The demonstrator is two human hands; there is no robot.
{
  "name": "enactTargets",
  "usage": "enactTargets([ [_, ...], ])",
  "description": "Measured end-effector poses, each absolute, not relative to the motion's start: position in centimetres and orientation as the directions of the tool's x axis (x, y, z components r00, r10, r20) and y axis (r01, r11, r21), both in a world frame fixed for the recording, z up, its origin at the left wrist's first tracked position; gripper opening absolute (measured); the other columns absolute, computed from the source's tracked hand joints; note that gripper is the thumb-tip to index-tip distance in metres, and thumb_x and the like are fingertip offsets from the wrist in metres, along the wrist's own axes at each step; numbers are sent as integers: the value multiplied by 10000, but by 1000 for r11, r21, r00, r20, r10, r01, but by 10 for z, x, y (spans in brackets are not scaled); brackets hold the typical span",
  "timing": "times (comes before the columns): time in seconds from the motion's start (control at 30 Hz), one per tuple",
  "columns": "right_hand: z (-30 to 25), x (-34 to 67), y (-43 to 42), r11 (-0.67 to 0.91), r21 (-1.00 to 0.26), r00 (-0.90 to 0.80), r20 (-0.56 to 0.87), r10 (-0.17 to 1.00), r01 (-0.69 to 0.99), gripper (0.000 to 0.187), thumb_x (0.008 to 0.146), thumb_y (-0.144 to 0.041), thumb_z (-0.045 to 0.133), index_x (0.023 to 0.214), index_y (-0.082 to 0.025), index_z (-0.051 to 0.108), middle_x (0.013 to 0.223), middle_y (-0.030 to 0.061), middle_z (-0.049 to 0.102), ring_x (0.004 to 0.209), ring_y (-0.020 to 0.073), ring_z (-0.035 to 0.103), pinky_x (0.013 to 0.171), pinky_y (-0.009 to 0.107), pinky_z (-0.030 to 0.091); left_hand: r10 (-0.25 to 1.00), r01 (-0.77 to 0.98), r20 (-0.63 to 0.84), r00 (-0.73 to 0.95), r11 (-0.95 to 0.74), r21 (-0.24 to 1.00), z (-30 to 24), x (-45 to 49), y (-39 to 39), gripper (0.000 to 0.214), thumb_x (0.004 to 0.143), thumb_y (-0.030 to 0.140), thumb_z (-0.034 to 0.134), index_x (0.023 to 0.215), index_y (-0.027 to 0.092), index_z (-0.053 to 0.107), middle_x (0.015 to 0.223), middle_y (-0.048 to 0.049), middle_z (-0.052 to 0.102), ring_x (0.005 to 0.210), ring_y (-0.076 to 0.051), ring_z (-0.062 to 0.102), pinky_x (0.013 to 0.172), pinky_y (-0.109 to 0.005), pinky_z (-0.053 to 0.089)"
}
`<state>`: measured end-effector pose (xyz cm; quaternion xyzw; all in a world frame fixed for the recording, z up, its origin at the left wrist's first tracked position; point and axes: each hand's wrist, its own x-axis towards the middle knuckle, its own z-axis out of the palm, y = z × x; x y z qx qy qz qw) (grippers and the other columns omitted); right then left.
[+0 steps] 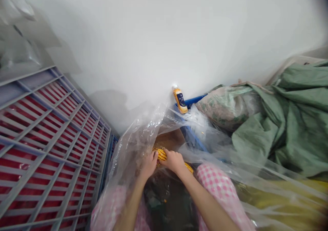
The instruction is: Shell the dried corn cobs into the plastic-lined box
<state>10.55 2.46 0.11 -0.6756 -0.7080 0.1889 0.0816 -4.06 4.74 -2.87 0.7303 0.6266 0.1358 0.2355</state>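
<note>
Grip: the left hand (150, 164) is closed around the near end of a corn cob (162, 154), fingers curled over its top. The right hand (174, 161) is wrapped over the middle of the same cob, so that only the yellow kernel rows on either side of the fist show. The cob is held off any surface, roughly level, over the open mouth of a clear plastic bag (133, 138) that lies across the person's lap, with a brown cardboard box (171, 140) just behind it. Progress, as a judgement: kernels cover every visible part of the cob. No bare core is seen, so little or none of it appears stripped. A few loose yellow pieces lie down inside the bag, but the blur prevents a count. Pink checked clothing (217, 186) covers the knees beneath the plastic. To the left stands a stack of grey lattice crates (51, 138) with red showing below. To the right lie green woven sacks (282, 128), heaped against the white wall. A blue crate (196, 100) sits at the foot of the wall. Markings: an orange bottle (180, 100) with a white cap leans on that crate. It bears a dark blue label with a pale emblem, and its writing is too small to read. Faint green print on one sack is illegible.
</note>
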Motion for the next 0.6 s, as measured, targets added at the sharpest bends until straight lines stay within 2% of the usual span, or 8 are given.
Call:
enactTargets([
  [0.13,6,106,24,24,-393,-85,-139,987,919,565,725,-621,400,1128,-236,498,928,109,655,853,260,619,678,336,427,984,767,-112,141,-37,640,-23,-47,55,432,865,377,242,944,147,600,974,-97,642,911,-180,568,797,-286,396],
  [0.27,11,106,23,49,-409,-111,-130,985,911,581,719,-646,388,1125,-245,499,936,102,654,850,255,619,674,327,424,974,717,-153,168,-15,697,-8,-51,58,434,815,434,323,939,123,598,938,-97,649,858,-193,578,776,-296,410],
  [0.47,12,109,23,120,-408,-173,-96,980,905,573,696,-644,424,1111,-258,510,932,94,655,839,256,620,672,321,421,958,738,-190,213,-31,674,2,-59,60,459,763,488,376,865,103,605,843,-86,662,802,-201,592,723,-282,418],
  [0.6,13,110,21,172,-392,-226,-97,969,904,586,699,-642,416,1138,-263,502,929,99,654,832,255,621,680,322,418,950,788,-213,228,-52,613,4,-63,60,394,747,455,411,820,117,600,814,-77,664,764,-198,594,686,-273,415],
])
